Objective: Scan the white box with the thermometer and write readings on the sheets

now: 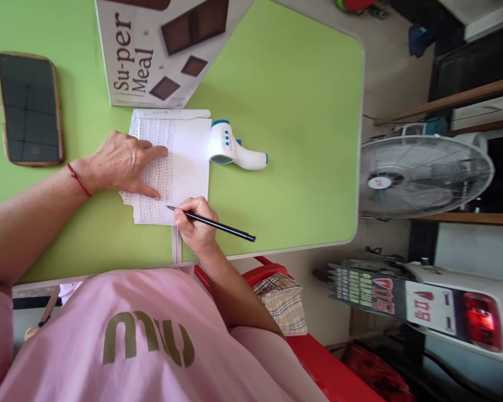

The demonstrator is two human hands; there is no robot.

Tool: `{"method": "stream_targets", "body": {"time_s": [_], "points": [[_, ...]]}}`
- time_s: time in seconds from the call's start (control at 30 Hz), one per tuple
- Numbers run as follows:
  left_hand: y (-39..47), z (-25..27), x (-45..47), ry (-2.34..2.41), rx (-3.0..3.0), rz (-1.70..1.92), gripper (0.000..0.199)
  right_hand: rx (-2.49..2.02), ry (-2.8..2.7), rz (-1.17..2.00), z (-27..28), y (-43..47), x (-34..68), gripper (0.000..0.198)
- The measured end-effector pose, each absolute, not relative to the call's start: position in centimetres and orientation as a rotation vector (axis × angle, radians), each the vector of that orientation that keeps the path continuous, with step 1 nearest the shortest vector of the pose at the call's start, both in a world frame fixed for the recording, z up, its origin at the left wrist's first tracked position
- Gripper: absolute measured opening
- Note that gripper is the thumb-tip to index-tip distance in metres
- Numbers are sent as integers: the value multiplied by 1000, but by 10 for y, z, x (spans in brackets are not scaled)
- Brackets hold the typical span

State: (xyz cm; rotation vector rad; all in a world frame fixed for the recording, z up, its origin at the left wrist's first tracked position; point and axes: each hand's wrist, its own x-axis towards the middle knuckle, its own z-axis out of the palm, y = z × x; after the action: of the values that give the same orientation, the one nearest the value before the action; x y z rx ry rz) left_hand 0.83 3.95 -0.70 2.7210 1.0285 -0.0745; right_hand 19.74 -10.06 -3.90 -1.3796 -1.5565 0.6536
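Sheets of white paper [190, 162], covered on their left part with dense handwriting, lie on the green table [293, 111]. My left hand [123, 162] rests on the written part, its forefinger and thumb spread apart. In my right hand [198, 226] is a black pen [230, 229], pinched near its tip. The pen's point is at the lower part of the page, close to the written lines; whether it touches the paper I cannot tell. Just right of the sheets lies a white and blue infrared thermometer [237, 148].
A smartphone [29, 109] in a brown-edged case lies at the left. Beyond the paper stands a white box [146, 33] marked "Su-per Meal". Past the table's right edge are a fan [427, 176] and a white machine with a red light [482, 321]. A red chair [335, 368] is below.
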Motion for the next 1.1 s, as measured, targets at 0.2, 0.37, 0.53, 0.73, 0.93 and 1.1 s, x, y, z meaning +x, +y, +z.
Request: {"method": "stream_targets", "body": {"time_s": [0.2,0.37,0.53,0.73,0.93,1.1], "points": [[38,1,8,1016,2703,-114,101,-1316,-1547,538,-38,-97,195,14],[38,0,7,1030,2663,-105,104,-1303,-1592,583,-38,-98,196,15],[38,-1,7,1022,2683,-83,100,-1312,-1592,572,-38,-98,198,13],[38,-3,6,1002,2663,-57,95,-1325,-1556,576,-39,-98,197,13],[38,-2,7,1021,2658,-103,98,-1325,-1556,548,-39,-98,197,14],[39,-2,8,1021,2683,-112,101,-1346,-1581,527,-38,-98,198,14]]}}
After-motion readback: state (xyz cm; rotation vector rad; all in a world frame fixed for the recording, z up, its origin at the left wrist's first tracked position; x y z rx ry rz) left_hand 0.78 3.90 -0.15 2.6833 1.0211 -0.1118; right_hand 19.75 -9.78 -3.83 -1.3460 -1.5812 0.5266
